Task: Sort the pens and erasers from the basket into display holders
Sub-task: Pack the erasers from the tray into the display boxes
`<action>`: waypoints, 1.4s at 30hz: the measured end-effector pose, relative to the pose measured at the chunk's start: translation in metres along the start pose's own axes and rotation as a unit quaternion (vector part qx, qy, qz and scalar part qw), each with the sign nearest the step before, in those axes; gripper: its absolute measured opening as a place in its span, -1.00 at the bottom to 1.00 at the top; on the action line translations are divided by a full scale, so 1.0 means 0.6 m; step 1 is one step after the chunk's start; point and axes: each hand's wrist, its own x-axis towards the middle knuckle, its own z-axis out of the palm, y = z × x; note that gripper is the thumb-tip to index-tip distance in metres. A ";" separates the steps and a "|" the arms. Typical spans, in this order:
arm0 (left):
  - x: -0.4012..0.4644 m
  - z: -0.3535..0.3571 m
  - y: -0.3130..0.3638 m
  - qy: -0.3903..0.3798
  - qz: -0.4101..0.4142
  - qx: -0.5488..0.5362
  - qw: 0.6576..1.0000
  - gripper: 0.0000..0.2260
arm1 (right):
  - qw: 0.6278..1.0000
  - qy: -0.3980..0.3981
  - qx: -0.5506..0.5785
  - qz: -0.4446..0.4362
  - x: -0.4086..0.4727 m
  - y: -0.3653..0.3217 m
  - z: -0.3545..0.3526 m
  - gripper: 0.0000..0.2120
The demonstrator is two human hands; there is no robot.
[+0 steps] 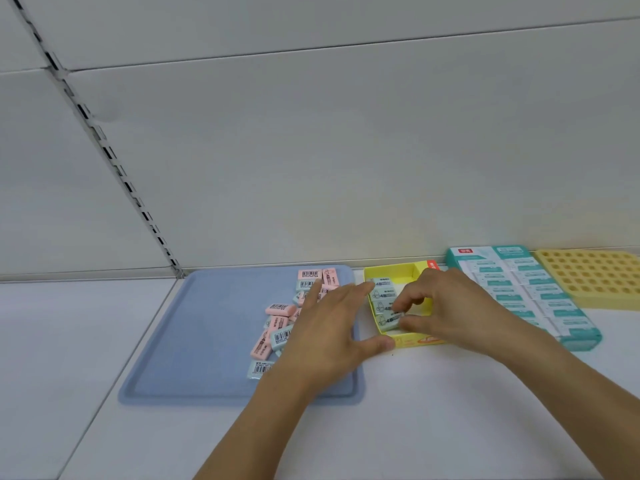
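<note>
Both arms reach forward; the left hand (329, 327) lies flat with fingers straight, the right hand (440, 313) curls its fingers, pinching

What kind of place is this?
Probably a stationery shop shelf: slotted shelving upright, packaged erasers on a blue tray, a yellow display box and a teal box.

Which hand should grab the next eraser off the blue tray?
Left. The left hand lies open beside the loose erasers on the tray, while the right hand is busy pinching an eraser in the yellow box.
</note>
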 end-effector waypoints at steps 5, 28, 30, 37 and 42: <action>0.002 0.006 -0.007 -0.002 -0.005 0.002 1.000 -0.38 | 0.999 -0.034 -0.004 0.004 0.013 -0.002 0.008 -0.96; -0.112 -0.089 -0.152 0.057 -0.140 -0.137 0.979 -0.85 | 0.990 -0.021 -0.003 -0.136 0.059 -0.104 0.037 -0.84; -0.120 -0.083 -0.145 0.056 -0.126 -0.145 0.980 -0.79 | 0.991 -0.019 -0.021 -0.129 0.058 -0.115 0.040 -0.81; -0.124 -0.065 -0.124 0.048 -0.071 -0.059 0.995 -0.57 | 0.980 -0.034 -0.112 -0.159 0.033 -0.167 0.063 -0.59; -0.111 -0.056 -0.120 0.093 -0.011 0.068 0.993 -0.61 | 0.970 -0.067 -0.185 -0.145 0.043 -0.180 0.071 -0.52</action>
